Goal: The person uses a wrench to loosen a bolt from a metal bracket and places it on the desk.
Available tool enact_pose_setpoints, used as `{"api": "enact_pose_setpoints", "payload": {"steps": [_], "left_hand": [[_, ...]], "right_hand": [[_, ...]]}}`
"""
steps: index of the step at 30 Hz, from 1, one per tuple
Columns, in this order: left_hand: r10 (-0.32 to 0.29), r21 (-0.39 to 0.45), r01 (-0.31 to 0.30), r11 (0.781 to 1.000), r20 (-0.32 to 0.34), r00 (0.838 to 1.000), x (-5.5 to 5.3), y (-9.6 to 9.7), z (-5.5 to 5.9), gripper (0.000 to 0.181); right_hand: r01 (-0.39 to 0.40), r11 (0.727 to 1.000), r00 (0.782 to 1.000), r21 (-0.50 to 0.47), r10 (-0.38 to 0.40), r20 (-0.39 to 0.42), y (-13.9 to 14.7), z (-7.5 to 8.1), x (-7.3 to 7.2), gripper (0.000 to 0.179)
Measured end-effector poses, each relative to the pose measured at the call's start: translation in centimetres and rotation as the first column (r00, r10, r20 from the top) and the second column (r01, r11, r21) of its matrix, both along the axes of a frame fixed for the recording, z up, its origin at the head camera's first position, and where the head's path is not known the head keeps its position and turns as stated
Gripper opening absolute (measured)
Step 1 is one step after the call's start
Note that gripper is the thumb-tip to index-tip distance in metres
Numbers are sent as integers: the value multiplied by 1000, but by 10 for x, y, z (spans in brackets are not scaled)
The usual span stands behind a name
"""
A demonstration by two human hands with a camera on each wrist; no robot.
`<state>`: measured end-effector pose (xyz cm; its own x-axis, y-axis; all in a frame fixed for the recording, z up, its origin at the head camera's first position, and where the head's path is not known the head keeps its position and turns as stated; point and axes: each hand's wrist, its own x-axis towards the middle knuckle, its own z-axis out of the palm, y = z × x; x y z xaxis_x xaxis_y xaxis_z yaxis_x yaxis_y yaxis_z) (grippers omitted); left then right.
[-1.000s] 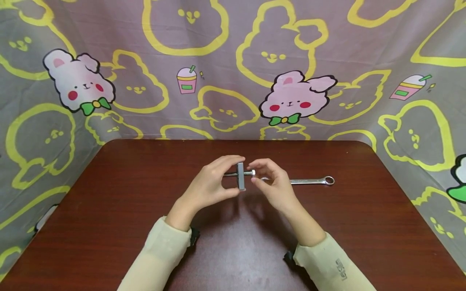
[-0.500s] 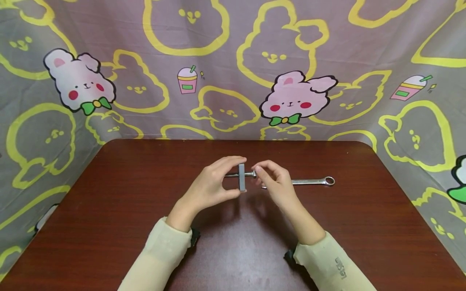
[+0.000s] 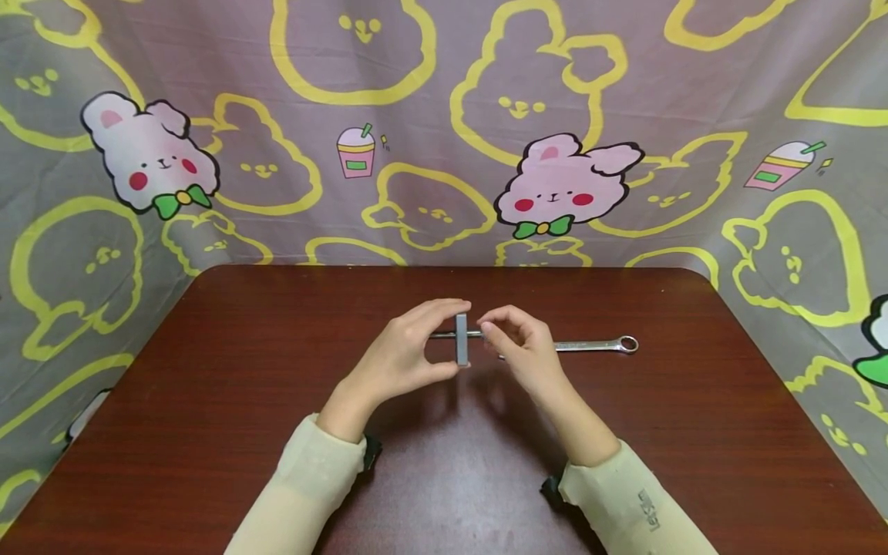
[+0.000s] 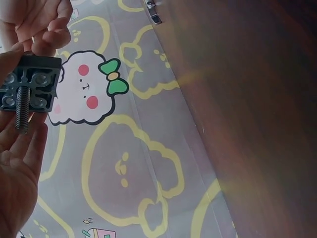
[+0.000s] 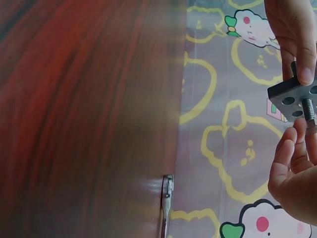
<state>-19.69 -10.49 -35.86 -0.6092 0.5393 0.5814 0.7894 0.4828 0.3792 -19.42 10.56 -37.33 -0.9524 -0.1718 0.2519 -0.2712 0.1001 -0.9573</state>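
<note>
My left hand point(image 3: 397, 353) holds a grey square block point(image 3: 462, 339) by its top and bottom edges, between fingers and thumb. Through the block runs a metal threaded bolt point(image 4: 22, 110), lying sideways in the head view. Several round holes show on the block's faces in the wrist views. My right hand point(image 3: 529, 348) pinches the bolt's right end with thumb and fingers, which cover the hexagonal piece there. Behind that hand, a silver combination wrench point(image 3: 590, 347) lies on the table, its ring end to the right and its other end mostly hidden.
The dark brown wooden table point(image 3: 229, 385) reaches back to a grey-pink curtain point(image 3: 416, 139) printed with rabbits, which also hangs along both sides. The wrench also shows near the lower edge of the right wrist view.
The thumb and fingers of my right hand have closed over the bolt's hexagonal end, hiding it. My left hand and the block have shifted very slightly right.
</note>
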Motion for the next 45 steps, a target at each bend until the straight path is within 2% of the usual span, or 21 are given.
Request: {"api": "enact_pose_setpoints", "payload": {"steps": [7,12,15,21,29,34,39,45], "left_hand": [[12,-4,-12,1000,-2,1000,-1,-1,1,71],[16,-3,-16,1000,0,1000,-1,-1,1,71],[14,-2,-14,1000,6,1000,0,-1,1,71],[5,2,-5,1000,-6,1000,-1,0,0,71],[-6,4,6,1000,-27,1000,-2,1,-1,72],[-7,-4,6,1000,-24,1000,-1,0,-1,71],[-6,-3,6,1000,-24,1000,-1,-1,-1,71],[1,0,-1,1000,-28,1000,-1,-2,-1,71]], "right_hand": [[-36,999,996,1,36,-84,3,-2,2,18],[-80,997,980,-7,78,-181,4,-4,2,22],[-94,995,975,-20,88,-205,5,-5,2,21],[-46,997,991,-57,39,-132,6,-4,3,16],[45,999,999,16,-44,-28,4,0,-5,20],[35,999,999,13,-35,13,2,0,-7,20],[4,999,1000,-33,-3,11,1,0,-4,15],[-34,999,997,-13,33,-70,2,-2,0,13]]}}
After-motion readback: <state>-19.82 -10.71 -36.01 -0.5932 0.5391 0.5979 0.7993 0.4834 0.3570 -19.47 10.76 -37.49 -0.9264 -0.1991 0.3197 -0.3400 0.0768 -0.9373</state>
